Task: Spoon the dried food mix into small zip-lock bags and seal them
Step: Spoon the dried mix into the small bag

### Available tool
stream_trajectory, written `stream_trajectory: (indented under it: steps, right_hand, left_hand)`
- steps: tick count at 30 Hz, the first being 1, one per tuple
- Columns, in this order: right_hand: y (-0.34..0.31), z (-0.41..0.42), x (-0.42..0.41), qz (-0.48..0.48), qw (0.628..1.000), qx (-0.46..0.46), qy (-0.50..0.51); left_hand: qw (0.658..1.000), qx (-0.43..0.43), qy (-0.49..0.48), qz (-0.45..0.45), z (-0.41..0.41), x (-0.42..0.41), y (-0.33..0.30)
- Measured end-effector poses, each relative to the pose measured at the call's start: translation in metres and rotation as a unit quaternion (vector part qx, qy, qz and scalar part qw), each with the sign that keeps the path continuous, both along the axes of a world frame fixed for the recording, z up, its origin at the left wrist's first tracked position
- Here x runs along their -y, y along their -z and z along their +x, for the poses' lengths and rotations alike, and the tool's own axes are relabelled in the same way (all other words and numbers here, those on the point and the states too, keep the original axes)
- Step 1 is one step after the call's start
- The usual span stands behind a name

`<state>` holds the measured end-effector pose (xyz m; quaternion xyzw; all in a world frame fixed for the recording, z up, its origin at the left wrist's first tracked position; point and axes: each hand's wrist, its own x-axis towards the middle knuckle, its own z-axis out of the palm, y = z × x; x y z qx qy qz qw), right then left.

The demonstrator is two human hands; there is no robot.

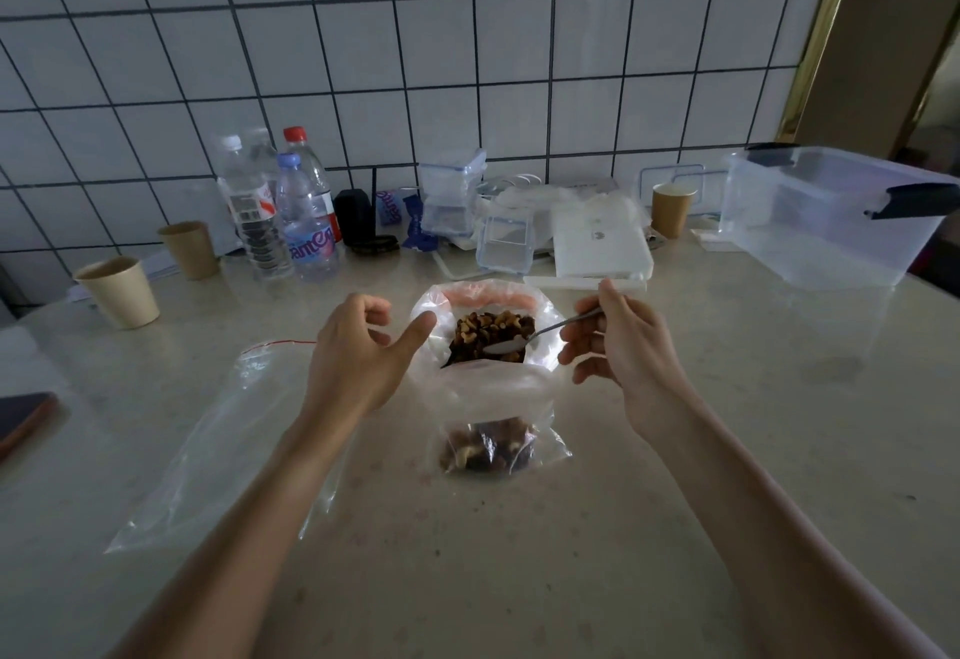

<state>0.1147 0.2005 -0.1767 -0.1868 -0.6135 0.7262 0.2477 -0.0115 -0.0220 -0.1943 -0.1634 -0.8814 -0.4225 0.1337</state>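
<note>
Tiled wall [467, 60] | beige countertop [675, 450] | right hand [623, 346] holds spoon [524, 338]

Far left on my counter stand two tan paper cups [118, 292] and three clear plastic water bottles [306, 221]. A large clear plastic storage box [831, 221] sits far right, with a white flat box [597, 242] near the middle.
</note>
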Motion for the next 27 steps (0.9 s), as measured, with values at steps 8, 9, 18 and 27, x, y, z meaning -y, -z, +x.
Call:
stream_trajectory:
  steps: [8,9,18,27]
  right_hand:
    - [0.009,-0.004,0.003,0.016,0.993,0.068,-0.099]
    - [0.011,-0.006,0.004,0.013,0.992,0.07,-0.102]
    - [0.015,-0.014,0.01,0.033,0.998,0.043,-0.027]
    - [0.015,-0.015,0.016,0.046,0.998,0.044,-0.004]
  left_hand:
    - [0.99,0.087,0.057,-0.097,0.0,-0.023,0.009]
    - [0.991,0.079,0.066,-0.09,0.0,-0.024,0.009]
    - [0.977,0.152,0.1,0.115,0.009,-0.025,0.005]
    - [0.958,0.195,0.129,0.169,0.009,-0.023,0.006]
